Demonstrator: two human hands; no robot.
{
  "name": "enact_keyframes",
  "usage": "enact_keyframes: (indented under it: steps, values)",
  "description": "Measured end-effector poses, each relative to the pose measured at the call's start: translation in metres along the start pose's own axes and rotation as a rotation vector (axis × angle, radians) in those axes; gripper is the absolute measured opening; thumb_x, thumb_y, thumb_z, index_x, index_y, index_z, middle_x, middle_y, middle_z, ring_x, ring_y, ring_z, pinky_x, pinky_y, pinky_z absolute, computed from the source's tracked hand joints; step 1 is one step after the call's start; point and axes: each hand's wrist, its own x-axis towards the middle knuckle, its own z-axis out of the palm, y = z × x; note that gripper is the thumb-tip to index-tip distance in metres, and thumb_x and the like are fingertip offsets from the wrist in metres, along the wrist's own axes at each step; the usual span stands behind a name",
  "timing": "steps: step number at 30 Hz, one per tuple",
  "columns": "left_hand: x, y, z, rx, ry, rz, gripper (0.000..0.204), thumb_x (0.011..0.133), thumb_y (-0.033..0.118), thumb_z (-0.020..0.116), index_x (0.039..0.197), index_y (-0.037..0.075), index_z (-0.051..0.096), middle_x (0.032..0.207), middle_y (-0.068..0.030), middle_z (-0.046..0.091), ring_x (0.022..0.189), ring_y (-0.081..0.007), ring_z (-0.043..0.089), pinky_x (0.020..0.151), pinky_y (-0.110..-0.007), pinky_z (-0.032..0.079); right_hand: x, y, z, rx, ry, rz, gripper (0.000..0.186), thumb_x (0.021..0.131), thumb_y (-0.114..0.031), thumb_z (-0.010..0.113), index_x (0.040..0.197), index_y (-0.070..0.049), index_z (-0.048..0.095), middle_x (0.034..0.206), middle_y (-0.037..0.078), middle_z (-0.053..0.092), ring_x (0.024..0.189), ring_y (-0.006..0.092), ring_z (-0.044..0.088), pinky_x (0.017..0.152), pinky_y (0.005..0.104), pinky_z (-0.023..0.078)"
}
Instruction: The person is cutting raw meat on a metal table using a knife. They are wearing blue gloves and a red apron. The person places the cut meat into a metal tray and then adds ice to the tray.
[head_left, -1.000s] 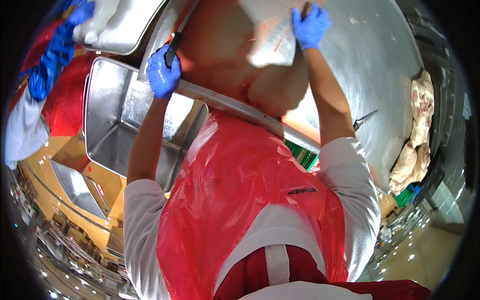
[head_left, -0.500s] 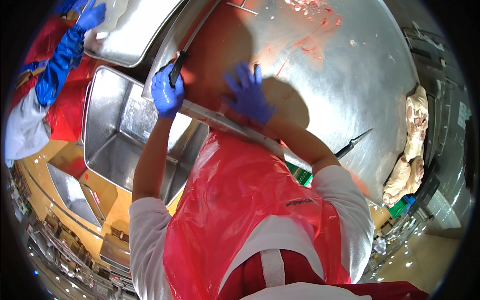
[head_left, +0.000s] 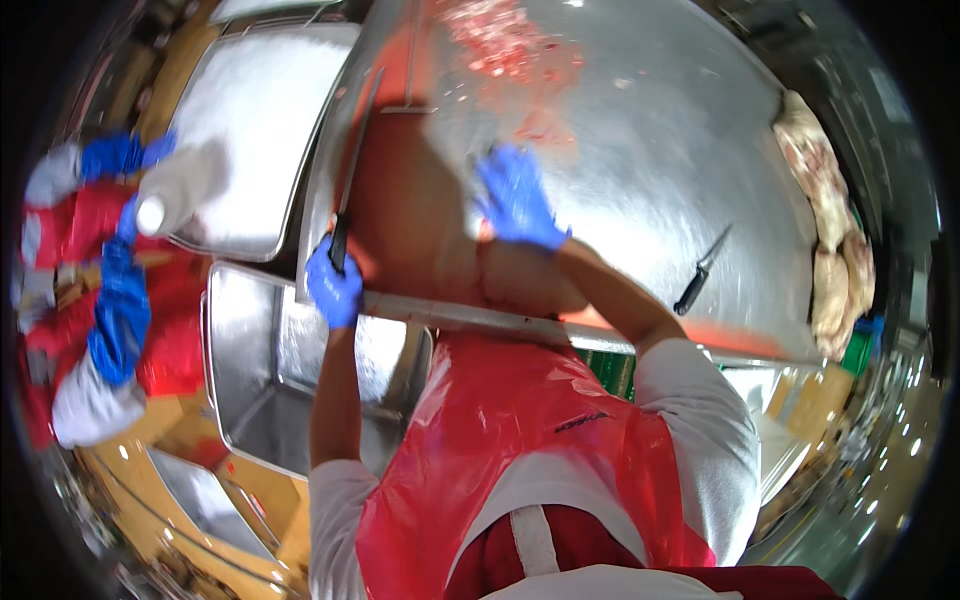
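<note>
1 smeared steel table [head_left: 655, 190], tan floor [head_left: 125, 455], left hand [head_left: 334, 290] gripping tool [head_left: 339, 243], right hand [head_left: 520, 197] splayed

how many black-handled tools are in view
2: a long tool in the left hand, and a knife lying on the table, to the right of the right hand. Others may be hidden.
</note>
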Motion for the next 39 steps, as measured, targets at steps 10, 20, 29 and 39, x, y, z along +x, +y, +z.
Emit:
enact_keyframes:
  steps: [10,20,29,39]
  values:
    - [-0.014,0.004,0.012,0.236,0.118,0.160,0.042,0.076,0.024,0.069,0.113,0.004,0.063,0.101,-0.0189,0.064,0.092,-0.0402,0.059,0.082,-0.051,0.046,-0.252,0.085,-0.185,-0.591,0.290,0.824,0.057,0.079,-0.028,0.065,0.128,-0.003,0.049,0.115,0.023,0.050,0.110,0.0421,0.046,0.093,0.0545,0.036]
    - [-0.052,0.147,0.072,-0.244,-0.007,0.263,0.031,0.078,0.014,0.070,0.107,0.004,0.065,0.095,-0.0158,0.066,0.088,-0.0310,0.061,0.082,-0.040,0.048,-0.346,0.110,-0.175,-0.424,0.429,0.913,0.057,0.086,-0.020,0.057,0.135,0.004,0.043,0.126,0.033,0.047,0.114,0.0493,0.047,0.097,0.0538,0.038]
    - [0.131,0.212,0.131,-0.274,-0.018,-0.102,0.044,0.078,0.030,0.066,0.112,0.003,0.059,0.112,-0.0212,0.062,0.108,-0.0352,0.058,0.091,-0.044,0.047,-0.336,0.116,-0.188,-0.132,0.346,0.850,0.063,0.075,-0.007,0.062,0.134,-0.001,0.041,0.112,0.024,0.048,0.104,0.0409,0.048,0.093,0.0490,0.041]
    - [0.298,0.141,0.223,-0.543,0.044,-0.382,0.045,0.084,0.033,0.067,0.116,0.003,0.058,0.101,-0.0150,0.067,0.096,-0.0294,0.064,0.084,-0.041,0.051,-0.178,-0.019,-0.086,0.346,-0.219,0.112,0.046,0.070,-0.008,0.062,0.115,-0.005,0.059,0.091,0.014,0.053,0.083,0.0337,0.053,0.071,0.0406,0.044]
